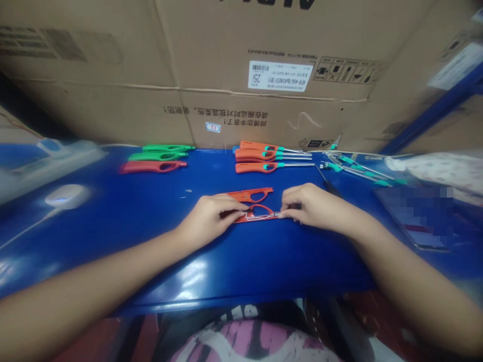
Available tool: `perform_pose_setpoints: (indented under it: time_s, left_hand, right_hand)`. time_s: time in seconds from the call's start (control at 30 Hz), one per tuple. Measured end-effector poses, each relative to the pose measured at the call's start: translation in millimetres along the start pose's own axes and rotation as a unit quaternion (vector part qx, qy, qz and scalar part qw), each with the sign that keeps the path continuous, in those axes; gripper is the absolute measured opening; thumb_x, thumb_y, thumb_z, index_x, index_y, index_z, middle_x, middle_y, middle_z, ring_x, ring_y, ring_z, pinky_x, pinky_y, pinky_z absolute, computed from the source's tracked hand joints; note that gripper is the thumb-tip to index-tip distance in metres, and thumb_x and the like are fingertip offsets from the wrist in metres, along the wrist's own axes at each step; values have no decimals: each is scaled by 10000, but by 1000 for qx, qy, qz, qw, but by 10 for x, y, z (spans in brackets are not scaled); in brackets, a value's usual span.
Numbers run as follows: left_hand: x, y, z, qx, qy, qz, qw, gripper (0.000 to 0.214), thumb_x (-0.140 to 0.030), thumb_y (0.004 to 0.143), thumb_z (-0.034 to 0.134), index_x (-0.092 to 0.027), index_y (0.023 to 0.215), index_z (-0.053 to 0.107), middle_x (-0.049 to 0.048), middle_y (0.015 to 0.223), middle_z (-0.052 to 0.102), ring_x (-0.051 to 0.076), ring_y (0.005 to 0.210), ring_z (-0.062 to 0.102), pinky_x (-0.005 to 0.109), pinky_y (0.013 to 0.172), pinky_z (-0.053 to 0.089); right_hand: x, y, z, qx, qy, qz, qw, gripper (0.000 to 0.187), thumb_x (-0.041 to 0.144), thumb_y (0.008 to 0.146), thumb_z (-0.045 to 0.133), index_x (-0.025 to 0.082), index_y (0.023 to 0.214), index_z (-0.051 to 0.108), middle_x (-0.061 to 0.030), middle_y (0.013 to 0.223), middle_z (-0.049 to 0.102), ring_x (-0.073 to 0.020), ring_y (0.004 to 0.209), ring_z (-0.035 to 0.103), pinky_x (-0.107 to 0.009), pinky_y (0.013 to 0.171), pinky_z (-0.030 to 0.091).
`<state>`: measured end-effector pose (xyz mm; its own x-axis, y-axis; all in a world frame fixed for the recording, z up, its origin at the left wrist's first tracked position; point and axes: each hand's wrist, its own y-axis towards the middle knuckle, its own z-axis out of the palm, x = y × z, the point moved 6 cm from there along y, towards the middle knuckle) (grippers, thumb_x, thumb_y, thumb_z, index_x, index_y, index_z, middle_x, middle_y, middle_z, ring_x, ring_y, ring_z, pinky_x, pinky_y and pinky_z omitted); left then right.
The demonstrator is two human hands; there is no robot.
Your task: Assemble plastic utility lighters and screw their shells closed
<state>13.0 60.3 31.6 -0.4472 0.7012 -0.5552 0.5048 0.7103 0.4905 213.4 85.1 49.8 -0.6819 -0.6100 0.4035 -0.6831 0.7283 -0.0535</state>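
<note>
In the middle of the table lies an orange lighter shell half (260, 207) with a finger hole and a pale thin wire (260, 217) running along it. My left hand (209, 216) is closed in a pinch over the shell's left part, its fingertips at the wire's left end. At the other end, my right hand (315, 205) pinches a small silvery end of the wire; its exact grip is partly hidden. Just behind is a second orange shell half (251, 194), its left end hidden by my left hand.
Behind lie orange lighters (252, 167) with metal tubes, and green and red lighter bodies (154, 166) to their left. Metal tubes with teal parts (356, 168), a dark-handled screwdriver (330, 186) and a phone (415, 218) lie right. A white round device (67, 196) sits left. A cardboard wall (211, 65) stands behind.
</note>
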Motion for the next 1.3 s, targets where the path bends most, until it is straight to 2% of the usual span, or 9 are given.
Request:
perform_pose_setpoints:
  time_s: [0.23,0.4,0.5,0.57,0.63,0.77,0.93,1.07,1.3]
  left_hand:
    - [-28,-3,12,18,9,6,1000,165,-176,920,651,-196,1024,777,45,970,795,191,891,738,319,821,595]
    - [-51,-14,38,20,1,12,1000,171,-172,922,647,-199,1034,774,49,985,794,191,892,746,317,820,599]
    - [-72,-19,46,25,0,14,1000,175,-167,922,644,-196,1039,772,51,992,793,192,900,745,317,829,596]
    - [-82,-24,44,28,3,11,1000,176,-166,922,643,-194,1038,772,51,987,793,192,891,744,313,820,593]
    - [-80,-33,38,30,11,1,999,180,-160,918,644,-191,1045,768,49,975,792,187,869,741,301,798,589]
    - [-93,-52,23,27,27,5,999,183,-161,919,643,-169,1065,752,55,963,785,185,852,730,295,779,578]
    - [-118,-51,22,27,30,14,999,171,-181,931,623,-169,1050,745,60,952,778,188,855,718,303,779,573]
    - [-126,-49,14,27,39,1,999,173,-189,924,621,-166,1036,752,67,929,767,188,828,710,300,747,574]
    - [-125,-52,-1,22,16,9,1000,211,-170,953,577,-170,1053,763,74,938,761,185,855,707,305,776,578]
  right_hand:
    - [6,-41,-21,19,40,29,999,251,336,871,686,150,703,677,-34,687,641,-126,605,567,-240,566,388]
    - [-95,-18,67,59,135,130,980,169,329,851,685,168,802,692,21,570,595,-106,460,547,-230,499,381]
    - [-144,-9,121,75,165,163,970,178,342,832,705,167,849,676,28,605,586,-99,458,533,-228,493,389]
    - [-134,6,92,44,143,135,980,206,334,813,729,162,910,670,10,708,605,-95,527,520,-231,527,401]
    - [-62,13,70,24,123,67,990,226,287,831,707,168,1019,663,-11,834,614,-97,607,503,-231,573,411]
    - [104,-3,107,41,131,-38,990,242,163,887,587,190,1121,643,-28,971,600,-95,663,477,-225,610,409]
    - [186,31,139,20,137,-51,989,71,222,891,642,174,937,666,-16,921,586,-89,652,453,-224,604,385]
    - [146,54,147,8,157,-32,987,107,274,897,651,167,891,639,11,818,557,-84,610,415,-222,580,370]
    - [156,9,154,64,183,-66,979,134,298,901,643,168,919,667,-1,870,555,-74,604,439,-214,574,399]
